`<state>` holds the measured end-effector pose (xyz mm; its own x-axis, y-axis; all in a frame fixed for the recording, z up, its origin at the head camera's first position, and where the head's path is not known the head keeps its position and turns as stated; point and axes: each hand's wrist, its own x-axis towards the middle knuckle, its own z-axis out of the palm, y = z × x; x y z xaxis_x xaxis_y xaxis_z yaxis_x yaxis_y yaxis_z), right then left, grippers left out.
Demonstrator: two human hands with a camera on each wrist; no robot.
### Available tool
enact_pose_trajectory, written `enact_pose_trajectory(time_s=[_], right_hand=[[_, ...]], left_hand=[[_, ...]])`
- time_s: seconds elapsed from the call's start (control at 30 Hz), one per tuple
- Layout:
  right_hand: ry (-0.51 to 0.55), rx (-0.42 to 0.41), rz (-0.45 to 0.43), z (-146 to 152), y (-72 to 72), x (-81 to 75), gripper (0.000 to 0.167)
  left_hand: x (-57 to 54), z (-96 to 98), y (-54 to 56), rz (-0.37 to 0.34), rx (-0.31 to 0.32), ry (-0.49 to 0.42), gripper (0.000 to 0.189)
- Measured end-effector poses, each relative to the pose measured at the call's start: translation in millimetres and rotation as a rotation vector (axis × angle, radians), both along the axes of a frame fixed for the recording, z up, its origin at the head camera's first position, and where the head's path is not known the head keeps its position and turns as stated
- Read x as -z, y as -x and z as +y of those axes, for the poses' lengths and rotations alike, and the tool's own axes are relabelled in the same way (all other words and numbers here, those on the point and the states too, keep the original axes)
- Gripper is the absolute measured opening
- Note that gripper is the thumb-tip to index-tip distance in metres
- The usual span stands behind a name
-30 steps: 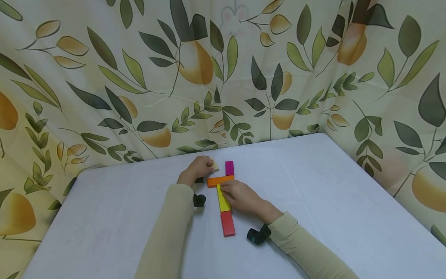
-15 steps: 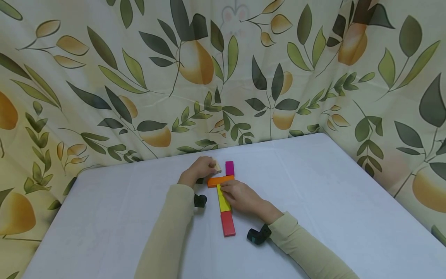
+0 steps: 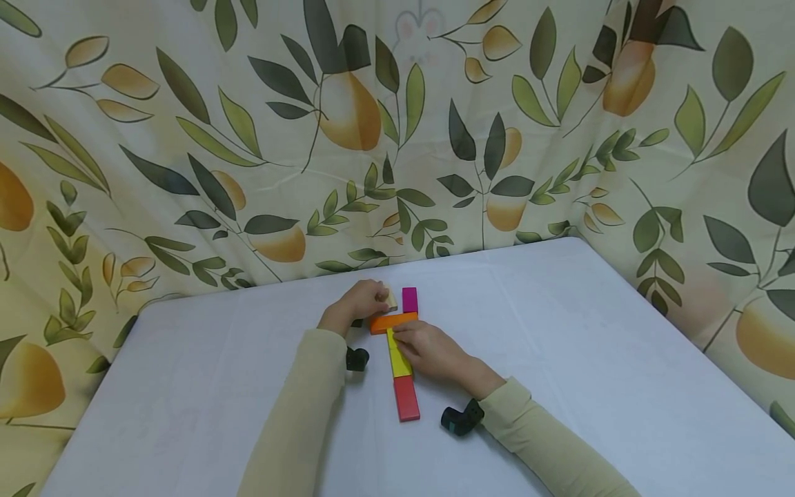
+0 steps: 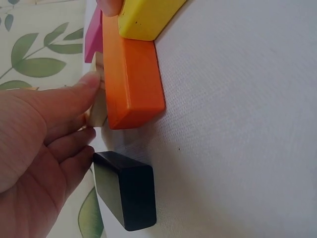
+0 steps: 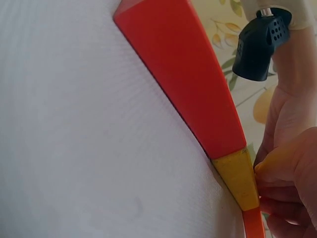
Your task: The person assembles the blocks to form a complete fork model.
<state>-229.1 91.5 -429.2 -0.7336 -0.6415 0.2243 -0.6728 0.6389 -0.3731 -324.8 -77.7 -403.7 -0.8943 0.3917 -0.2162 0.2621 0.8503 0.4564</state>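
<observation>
In the head view my left hand (image 3: pixel 363 300) pinches a pale unpainted wooden block (image 3: pixel 392 299) behind the orange block (image 3: pixel 384 324). The left wrist view has the thumb on this wooden block (image 4: pixel 99 109), right beside the orange block's far side. My right hand (image 3: pixel 431 351) lies over the yellow block (image 3: pixel 399 364), fingers bent at its far end near the orange block. Its thumb sits against the yellow block (image 5: pixel 237 178) in the right wrist view. Part of the yellow block is hidden under the hand.
A red block (image 3: pixel 406 399) continues the row at the near end of the yellow one. Past the orange block lies a magenta block (image 3: pixel 410 299). A black block (image 4: pixel 136 193) stands by the left fingers. The white table (image 3: pixel 559 359) ends at a leaf-patterned curtain (image 3: pixel 472 138).
My left hand has shifted slightly to the right with the wooden block, bringing it closer to the magenta block. The right hand and the coloured blocks have stayed put.
</observation>
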Motion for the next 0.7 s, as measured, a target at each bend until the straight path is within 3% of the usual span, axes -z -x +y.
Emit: enact_pose_trajectory(time_s=[0.1,0.4,0.7], right_hand=[[0.001,-0.004,-0.002,-0.5,-0.3,-0.2,0.030],[0.018,-0.024,0.004,-0.2,-0.7,-0.9,0.028],[0.016,-0.027,0.004,0.5,0.3,-0.4,0.027]], left_hand=[[-0.9,-0.2,-1.1,0.001,0.008,0.024,0.029],[-4.9,1.9,-5.1,0.002,0.064,0.035,0.013],[-5.4,0.0,-7.5,-0.059,0.004,-0.027,0.038]])
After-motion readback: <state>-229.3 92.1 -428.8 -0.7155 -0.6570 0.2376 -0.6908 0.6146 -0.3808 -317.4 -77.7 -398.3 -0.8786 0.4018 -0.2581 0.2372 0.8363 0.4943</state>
